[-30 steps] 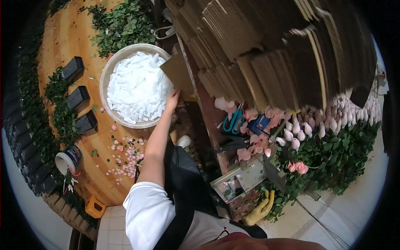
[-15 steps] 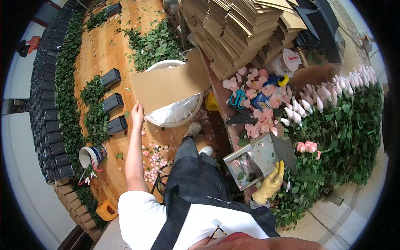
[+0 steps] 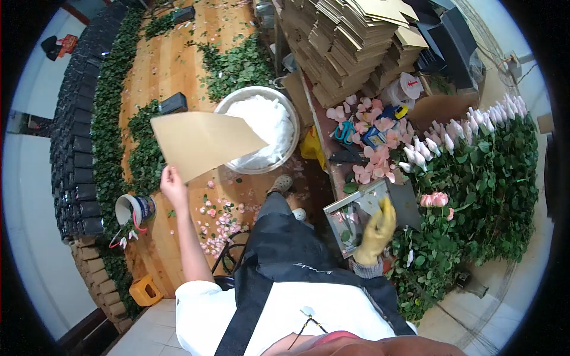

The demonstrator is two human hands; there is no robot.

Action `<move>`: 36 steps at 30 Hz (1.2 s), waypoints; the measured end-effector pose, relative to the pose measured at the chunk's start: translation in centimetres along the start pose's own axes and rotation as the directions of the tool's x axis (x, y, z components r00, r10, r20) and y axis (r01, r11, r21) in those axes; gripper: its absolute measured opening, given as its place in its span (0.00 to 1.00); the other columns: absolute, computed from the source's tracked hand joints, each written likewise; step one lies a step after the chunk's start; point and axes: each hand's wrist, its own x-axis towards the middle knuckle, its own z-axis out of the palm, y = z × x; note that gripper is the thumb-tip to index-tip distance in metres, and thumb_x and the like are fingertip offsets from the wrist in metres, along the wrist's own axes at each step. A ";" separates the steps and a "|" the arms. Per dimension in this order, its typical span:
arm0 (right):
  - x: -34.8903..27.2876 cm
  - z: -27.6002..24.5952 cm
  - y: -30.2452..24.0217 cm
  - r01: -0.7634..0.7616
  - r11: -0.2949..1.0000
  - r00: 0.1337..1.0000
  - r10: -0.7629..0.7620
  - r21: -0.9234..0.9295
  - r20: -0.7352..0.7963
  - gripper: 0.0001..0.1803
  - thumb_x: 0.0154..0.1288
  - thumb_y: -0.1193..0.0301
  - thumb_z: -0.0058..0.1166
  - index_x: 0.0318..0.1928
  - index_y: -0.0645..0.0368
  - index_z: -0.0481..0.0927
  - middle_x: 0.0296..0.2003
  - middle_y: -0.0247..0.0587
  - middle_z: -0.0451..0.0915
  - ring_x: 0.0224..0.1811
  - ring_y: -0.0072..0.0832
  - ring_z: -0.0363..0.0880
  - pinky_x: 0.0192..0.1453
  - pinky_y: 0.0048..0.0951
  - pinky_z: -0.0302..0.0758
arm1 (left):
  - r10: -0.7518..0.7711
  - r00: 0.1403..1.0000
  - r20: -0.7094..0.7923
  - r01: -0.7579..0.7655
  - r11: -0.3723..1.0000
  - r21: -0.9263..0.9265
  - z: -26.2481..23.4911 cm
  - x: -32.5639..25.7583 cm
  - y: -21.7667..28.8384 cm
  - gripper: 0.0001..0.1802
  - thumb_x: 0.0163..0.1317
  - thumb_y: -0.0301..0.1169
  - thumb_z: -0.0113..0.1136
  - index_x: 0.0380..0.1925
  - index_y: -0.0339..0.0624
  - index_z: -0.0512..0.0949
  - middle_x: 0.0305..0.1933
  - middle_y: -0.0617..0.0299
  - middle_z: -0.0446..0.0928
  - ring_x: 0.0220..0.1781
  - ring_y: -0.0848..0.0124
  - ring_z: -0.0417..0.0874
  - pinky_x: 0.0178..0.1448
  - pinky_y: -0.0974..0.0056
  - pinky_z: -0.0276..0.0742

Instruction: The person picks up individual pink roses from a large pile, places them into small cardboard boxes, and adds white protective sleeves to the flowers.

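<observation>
My left hand (image 3: 173, 185) is closed on the near left corner of a flat brown cardboard sheet (image 3: 205, 144). Held out over the floor, the sheet has its right end in front of a round white tub (image 3: 296, 121) with a white plastic lining inside. My right hand (image 3: 375, 233), in a yellow glove, is above a shallow metal-framed tray (image 3: 336, 215) on the bench. Its fingers point away from me, slightly bent and a little blurred, with nothing visible in them. Loose leaves lie in the tray, and a grey panel (image 3: 405, 202) stands along its right side.
Cardboard stacks (image 3: 338, 44) fill the bench's far end. Pink petals (image 3: 375, 157), teal scissors (image 3: 343, 132) and a blue box lie nearer. White-wrapped roses (image 3: 475, 127) stand right. Dark-wrapped bundles (image 3: 80, 157), a bucket (image 3: 135, 210) and a yellow stool (image 3: 145, 291) are left.
My left hand has drawn the cardboard sheet left and toward me, uncovering more of the tub. My right hand has moved left from the grey panel to over the tray.
</observation>
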 end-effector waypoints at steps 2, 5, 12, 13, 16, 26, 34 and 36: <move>1.0 3.8 -4.7 -0.179 0.848 0.966 0.056 0.499 0.252 0.21 0.73 0.70 0.54 0.63 0.66 0.75 0.55 0.52 0.81 0.60 0.42 0.78 0.66 0.38 0.71 | 0.089 0.990 0.110 -0.086 0.996 -0.032 1.5 -3.9 6.3 0.11 0.76 0.32 0.54 0.43 0.37 0.81 0.31 0.70 0.80 0.31 0.81 0.76 0.36 0.71 0.72; 2.3 10.8 -9.4 -0.647 0.276 0.691 -0.181 0.711 0.700 0.43 0.71 0.74 0.59 0.78 0.60 0.49 0.75 0.56 0.58 0.79 0.40 0.56 0.78 0.40 0.59 | 0.179 0.939 0.294 -0.248 0.944 0.219 6.9 -10.8 12.5 0.11 0.72 0.36 0.60 0.37 0.40 0.84 0.29 0.53 0.84 0.24 0.65 0.82 0.30 0.59 0.77; 7.3 9.6 -17.6 0.024 0.708 0.887 -0.341 0.706 0.311 0.23 0.63 0.80 0.55 0.60 0.66 0.78 0.53 0.52 0.84 0.55 0.43 0.82 0.61 0.36 0.76 | 0.165 0.777 0.608 0.065 0.939 -0.338 10.7 -19.4 10.0 0.24 0.77 0.36 0.50 0.68 0.39 0.68 0.60 0.47 0.78 0.59 0.59 0.83 0.60 0.59 0.79; 9.0 7.9 -17.4 0.380 0.662 0.810 -0.575 0.646 0.113 0.27 0.56 0.87 0.53 0.58 0.64 0.79 0.49 0.52 0.85 0.51 0.49 0.83 0.59 0.40 0.77 | 0.018 0.737 0.675 0.265 0.912 -0.314 9.6 -17.3 7.2 0.25 0.80 0.43 0.41 0.68 0.40 0.68 0.59 0.52 0.78 0.59 0.63 0.81 0.61 0.60 0.78; 10.8 2.9 -17.5 0.669 0.547 0.579 -0.808 0.504 0.108 0.25 0.52 0.80 0.53 0.54 0.58 0.81 0.51 0.48 0.83 0.55 0.44 0.81 0.68 0.48 0.72 | -0.431 0.606 0.669 0.793 0.395 -0.464 8.5 -8.2 3.9 0.41 0.73 0.65 0.33 0.70 0.43 0.65 0.63 0.53 0.74 0.66 0.57 0.75 0.69 0.48 0.71; 5.3 -0.1 -10.4 0.240 0.575 0.374 -0.798 0.782 0.472 0.22 0.50 0.76 0.66 0.49 0.57 0.82 0.44 0.47 0.82 0.50 0.48 0.78 0.57 0.46 0.76 | -0.389 0.535 0.750 0.285 0.919 0.274 7.0 8.7 5.1 0.31 0.71 0.25 0.55 0.74 0.43 0.64 0.47 0.59 0.82 0.43 0.71 0.82 0.46 0.63 0.80; 8.6 -6.6 -6.2 0.156 0.538 0.667 -0.676 0.829 0.313 0.11 0.61 0.71 0.66 0.38 0.67 0.81 0.65 0.54 0.73 0.67 0.50 0.71 0.70 0.45 0.66 | 0.351 -0.106 0.930 -0.540 0.765 -0.350 3.2 -6.4 32.3 0.25 0.57 0.11 0.55 0.56 0.35 0.80 0.39 0.45 0.84 0.42 0.67 0.87 0.48 0.63 0.80; 8.4 -9.3 -6.1 0.052 0.560 0.510 -0.727 0.827 0.460 0.09 0.61 0.73 0.66 0.37 0.66 0.82 0.58 0.51 0.78 0.62 0.47 0.75 0.65 0.41 0.72 | 0.369 -0.107 0.923 -0.520 0.771 -0.368 3.4 -7.8 34.5 0.26 0.59 0.12 0.56 0.57 0.42 0.81 0.49 0.49 0.86 0.51 0.59 0.89 0.55 0.59 0.83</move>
